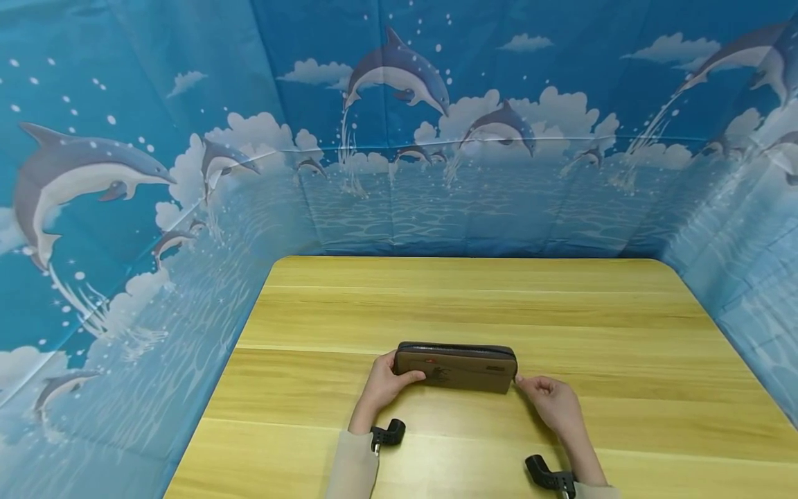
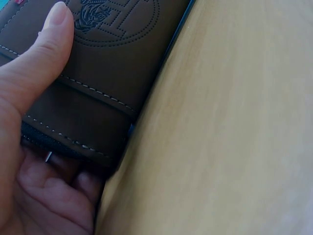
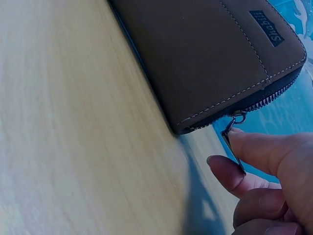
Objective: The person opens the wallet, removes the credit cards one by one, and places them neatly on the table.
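Wallet (image 1: pixel 450 371): brown, long, propped up on a long edge that appears to rest on tabletop (image 1: pixel 623 346), between both hands.
Left hand (image 1: pixel 385 381): grips wallet's left end, thumb on front face, other fingers round the end and partly hidden; spread no wider than wallet's thickness.
Left grip reason: probably an anchor, to stop wallet toppling or sliding under a tug at the far end.
Zip pull (image 3: pixel 227 134): at right end near lower corner, hanging off its ring, angled away from wallet.
Right hand (image 1: pixel 553 403): just beside right end; thumb and forefinger pinched together on zip pull, other fingers curled in, nothing else held.
Right pinch reason: tab is small and thin, so fingertip hold suits it; spot beside the end likely lines up with zip track.
Zip teeth (image 3: pixel 271 97): along top edge and round right end; look parted, how far can't tell.
Upright pose reason: likely leaves zip facing up, easy to see and reach.
Backdrop (image 1: pixel 374 215): blue dolphin print behind tabletop.
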The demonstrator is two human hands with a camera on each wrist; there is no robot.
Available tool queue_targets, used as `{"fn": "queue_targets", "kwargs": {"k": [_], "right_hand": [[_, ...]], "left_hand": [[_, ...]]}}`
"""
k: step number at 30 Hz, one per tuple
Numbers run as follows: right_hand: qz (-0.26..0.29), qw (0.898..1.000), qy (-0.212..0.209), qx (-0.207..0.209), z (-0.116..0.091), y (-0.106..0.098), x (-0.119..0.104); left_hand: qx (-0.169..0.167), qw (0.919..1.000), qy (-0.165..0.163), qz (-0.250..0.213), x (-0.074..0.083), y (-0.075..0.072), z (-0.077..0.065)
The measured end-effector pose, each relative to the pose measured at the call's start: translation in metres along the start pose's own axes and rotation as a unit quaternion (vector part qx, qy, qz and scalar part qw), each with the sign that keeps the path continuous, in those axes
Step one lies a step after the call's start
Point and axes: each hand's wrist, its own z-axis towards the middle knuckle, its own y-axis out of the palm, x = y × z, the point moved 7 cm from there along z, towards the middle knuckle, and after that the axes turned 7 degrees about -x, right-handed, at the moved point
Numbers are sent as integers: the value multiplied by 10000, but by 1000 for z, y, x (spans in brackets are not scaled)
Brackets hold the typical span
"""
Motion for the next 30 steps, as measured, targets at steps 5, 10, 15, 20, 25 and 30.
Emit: {"fn": "queue_targets", "kwargs": {"k": [5,10,15,20,25,30], "right_hand": [[-548,9982,-232,83,-2,0,-5],[-1065,9934,-411,80,-6,1,-10],[-1215,9923,-212,88,-7,3,-9],[-1336,9910,-89,86,-7,4,-8],[-1543,9880,22,9,-9,4,-6],[-1684,9857,19,-64,-9,4,-7]], "left_hand": [[22,10000,50,44,1,0,0],[-3,9999,101,31,2,1,0],[-34,9999,90,-39,2,2,0],[-28,9999,95,-41,2,2,1],[-62,9999,110,-38,2,2,0],[-50,9999,84,-30,1,1,0]]}}
